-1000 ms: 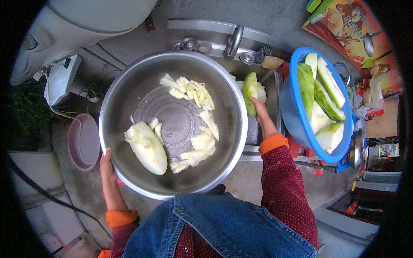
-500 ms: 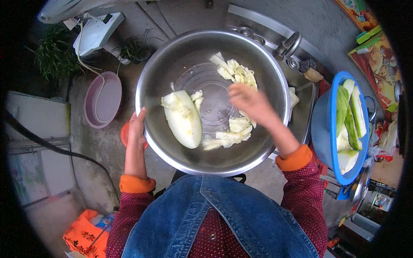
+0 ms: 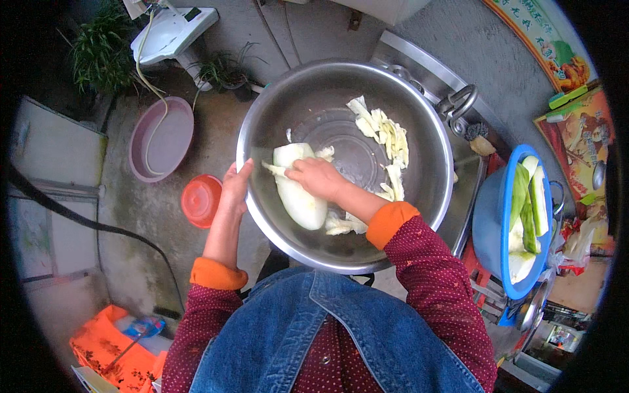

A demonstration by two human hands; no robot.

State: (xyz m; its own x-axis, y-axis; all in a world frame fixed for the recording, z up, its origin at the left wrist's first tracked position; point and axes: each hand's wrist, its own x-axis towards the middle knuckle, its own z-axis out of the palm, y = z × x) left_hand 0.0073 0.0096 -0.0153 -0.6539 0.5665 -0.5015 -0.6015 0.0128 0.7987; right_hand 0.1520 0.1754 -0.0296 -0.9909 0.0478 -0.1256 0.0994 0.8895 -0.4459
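Note:
A wide stainless steel basin (image 3: 419,229) is in front of me, its left rim gripped by my left hand (image 3: 234,187). Inside, toward the left, lies a pale oblong piece of melon (image 3: 308,208). My right hand (image 3: 318,178) reaches across the basin onto the melon, fingers curled at its upper part. A strip of soft pulp (image 3: 274,169) sticks out beside those fingertips. Loose yellowish-white pulp (image 3: 393,141) lies along the basin's right side, and more pulp (image 3: 344,226) sits near the front, partly behind my right forearm.
On the right stands a blue tub (image 3: 488,216) of green-skinned melon slices (image 3: 526,203). Behind the basin are a metal sink and faucet (image 3: 458,101). A red bowl (image 3: 202,202) and a pink tub (image 3: 141,154) with a hose in it stand on the floor to the left.
My right hand has moved left from the pulp on the basin's right side to the melon piece. The left hand stays on the rim. The view has shifted slightly.

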